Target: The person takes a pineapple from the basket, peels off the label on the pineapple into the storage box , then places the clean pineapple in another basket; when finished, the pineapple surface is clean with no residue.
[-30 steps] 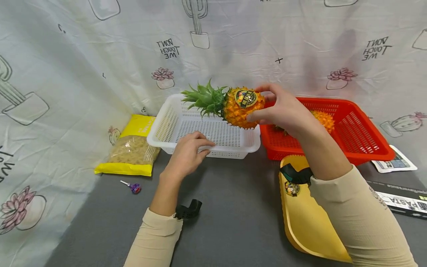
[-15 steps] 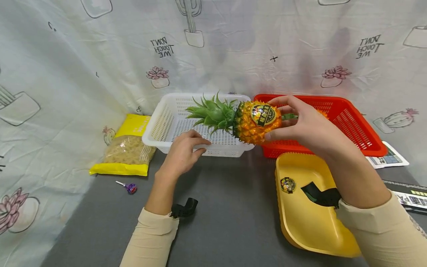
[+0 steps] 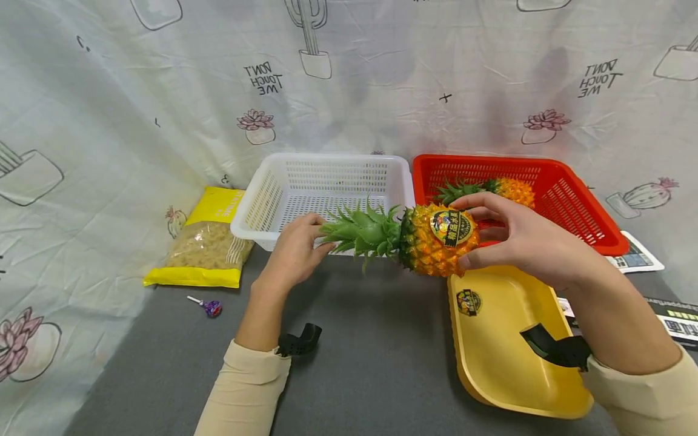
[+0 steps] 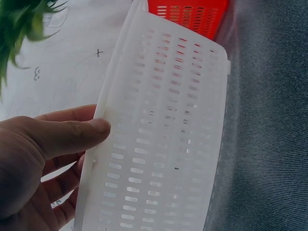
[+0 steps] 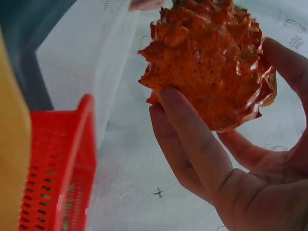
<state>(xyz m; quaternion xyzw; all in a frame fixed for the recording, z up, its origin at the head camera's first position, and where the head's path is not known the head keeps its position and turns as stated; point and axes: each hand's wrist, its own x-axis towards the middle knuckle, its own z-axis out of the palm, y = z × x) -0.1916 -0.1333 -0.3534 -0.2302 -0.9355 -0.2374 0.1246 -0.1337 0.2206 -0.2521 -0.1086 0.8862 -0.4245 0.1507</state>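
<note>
Grey bench (image 3: 371, 363), cactus-print cloth behind. R hand (image 3: 523, 242) clamped on pineapple (image 3: 436, 245) held above bench; long axis 3–9 o'clock, crown toward 9. L hand (image 3: 297, 251) gripped white basket (image 3: 327, 181) rim, just beside crown tips. Red basket (image 3: 572, 194) at 1 o'clock, yellow tray (image 3: 507, 357) just below fruit.

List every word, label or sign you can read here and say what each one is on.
"DON'T TOUCH ME", mirrored: printed twice on the cactus-print curtain.
Round label on the pineapple in the right hand: too small to read.
Sticker on the yellow tray: unreadable.
Yellow pasta bag: print too blurred.
Black box at right edge: lettering cut off, unreadable.
</note>
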